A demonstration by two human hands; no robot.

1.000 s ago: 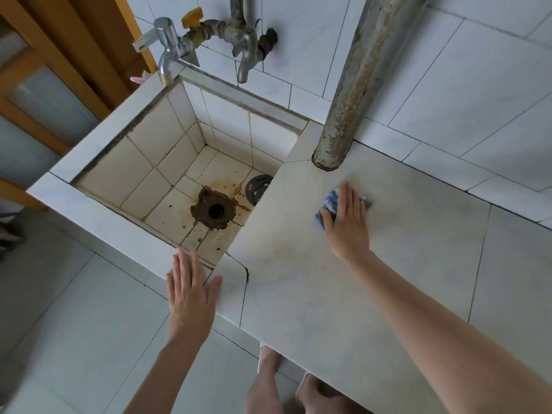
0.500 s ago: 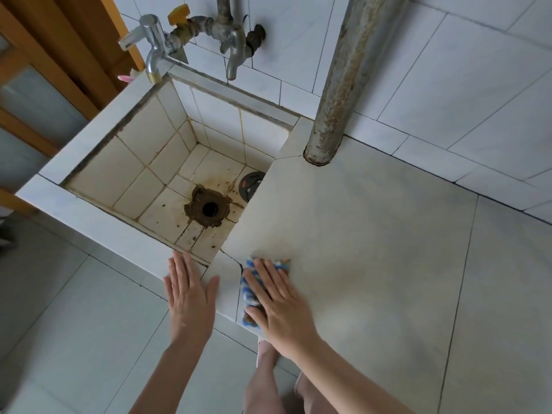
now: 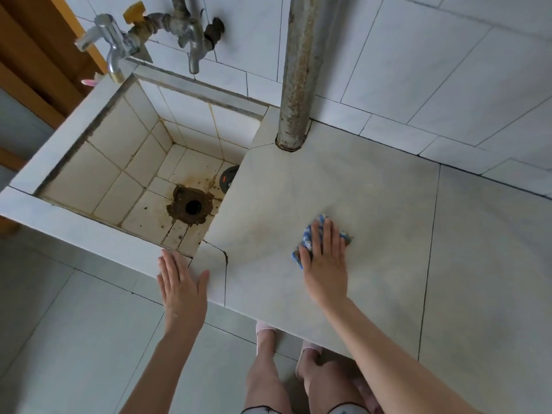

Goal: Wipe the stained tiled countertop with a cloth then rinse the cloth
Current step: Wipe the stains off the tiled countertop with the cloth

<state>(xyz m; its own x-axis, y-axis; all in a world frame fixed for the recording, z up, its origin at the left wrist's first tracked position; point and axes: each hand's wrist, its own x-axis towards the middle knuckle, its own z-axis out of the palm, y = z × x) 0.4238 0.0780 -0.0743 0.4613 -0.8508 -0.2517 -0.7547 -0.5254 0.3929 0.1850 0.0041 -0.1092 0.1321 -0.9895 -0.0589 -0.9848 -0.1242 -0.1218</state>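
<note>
A pale tiled countertop [image 3: 373, 204] runs to the right of a square tiled sink [image 3: 98, 162]. It carries a faint brownish stain left of my right hand. My right hand [image 3: 324, 264] lies flat with straight fingers on a blue-and-white cloth [image 3: 307, 237], pressing it onto the countertop near its middle. Most of the cloth is hidden under the palm. My left hand [image 3: 180, 283] rests flat, fingers straight, on the front rim where sink and countertop meet.
A rusty vertical pipe [image 3: 301, 70] stands at the countertop's back left corner. Two taps [image 3: 116, 52] hang over the sink, whose drain [image 3: 192, 206] is ringed with brown grime. A dark round item [image 3: 228, 177] lies in the sink. My feet stand under the front edge.
My right hand has swept the cloth from the front left corner of the countertop to the right and slightly back. A second ago it was near the pipe. My left hand stayed put.
</note>
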